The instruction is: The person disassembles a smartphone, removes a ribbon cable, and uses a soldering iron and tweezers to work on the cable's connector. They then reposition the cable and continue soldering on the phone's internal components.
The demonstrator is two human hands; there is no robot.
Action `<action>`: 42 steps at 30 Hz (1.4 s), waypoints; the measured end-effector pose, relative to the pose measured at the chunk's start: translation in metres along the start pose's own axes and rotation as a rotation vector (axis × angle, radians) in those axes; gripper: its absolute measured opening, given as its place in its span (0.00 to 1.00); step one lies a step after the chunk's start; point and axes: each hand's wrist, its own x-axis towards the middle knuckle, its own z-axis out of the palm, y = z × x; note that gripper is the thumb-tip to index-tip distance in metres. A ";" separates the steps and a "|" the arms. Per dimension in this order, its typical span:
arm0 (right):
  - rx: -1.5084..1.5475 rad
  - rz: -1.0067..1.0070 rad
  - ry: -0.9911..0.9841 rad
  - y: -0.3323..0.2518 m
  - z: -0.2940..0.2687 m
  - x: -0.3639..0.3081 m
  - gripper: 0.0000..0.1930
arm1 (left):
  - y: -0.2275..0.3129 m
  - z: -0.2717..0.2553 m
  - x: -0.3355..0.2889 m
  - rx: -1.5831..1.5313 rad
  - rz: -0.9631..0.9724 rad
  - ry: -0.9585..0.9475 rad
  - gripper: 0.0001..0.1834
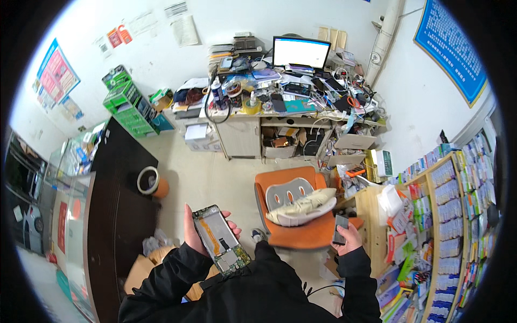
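Opened phone body [219,237] sits low and left of centre in the left hand [195,234], tilted, its inside with an orange ribbon and green circuit board facing up; the fingers curl round its right edge and the thumb lies along the left, gripping it. To the right, well apart, the right hand [351,237] pinches a small dark flat block [340,222] between thumb and fingers.

For room, the long edge of a dark counter [121,172] bounds the left. Pale floor [210,177] stretches from there to an orange chair [293,238], with the front of a cluttered desk [241,137] across the far side. Past the chair, the edge of a pale wooden top [368,220] lies near the right hand.

Standing about are a stack of green boxes [129,105] by the far wall, a lit monitor [301,52] on the desk, and a cream bundle [301,209] on the chair, which takes up the space between and beyond the hands.

Among containers, a round bin [163,188] beside the counter has something dark inside. An open compartment [269,130] beneath the desk holds cartons [283,141]. At far right, a wooden rack [461,177] is packed with rows of thin packets [446,199].
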 end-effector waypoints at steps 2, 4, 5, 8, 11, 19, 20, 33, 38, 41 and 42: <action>0.008 0.011 0.013 0.003 0.021 0.060 0.20 | 0.036 0.006 0.060 0.016 -0.021 -0.017 0.56; 0.011 0.035 0.000 0.010 0.057 0.118 0.23 | 0.075 0.009 0.110 0.086 -0.049 0.047 0.55; 0.012 0.022 -0.004 0.013 0.074 0.146 0.22 | 0.091 0.011 0.135 0.110 -0.078 0.066 0.55; 0.004 -0.012 -0.059 0.018 0.124 0.213 0.23 | 0.141 0.020 0.200 0.199 -0.162 0.125 0.54; -0.020 -0.020 -0.040 0.017 0.158 0.258 0.31 | 0.183 0.027 0.258 0.200 -0.225 0.120 0.54; -0.475 -0.169 0.383 -0.043 0.199 0.325 0.38 | 0.302 0.047 0.408 0.214 -0.354 -0.036 0.54; -0.552 -0.259 0.384 -0.048 0.209 0.336 0.38 | 0.319 0.051 0.423 0.213 -0.362 -0.073 0.54; -1.685 -0.774 0.297 -0.205 0.301 0.647 0.41 | 0.382 0.092 0.586 0.057 -0.320 -0.074 0.52; -1.902 -0.770 0.129 -0.267 0.311 0.814 0.41 | 0.348 0.127 0.668 0.049 -0.077 -0.023 0.51; -1.919 -0.795 -0.030 -0.278 0.298 0.893 0.41 | 0.302 0.150 0.727 -0.061 -0.024 0.089 0.51; -1.895 -0.866 -0.099 -0.280 0.292 0.915 0.41 | 0.286 0.156 0.743 -0.145 -0.024 0.152 0.53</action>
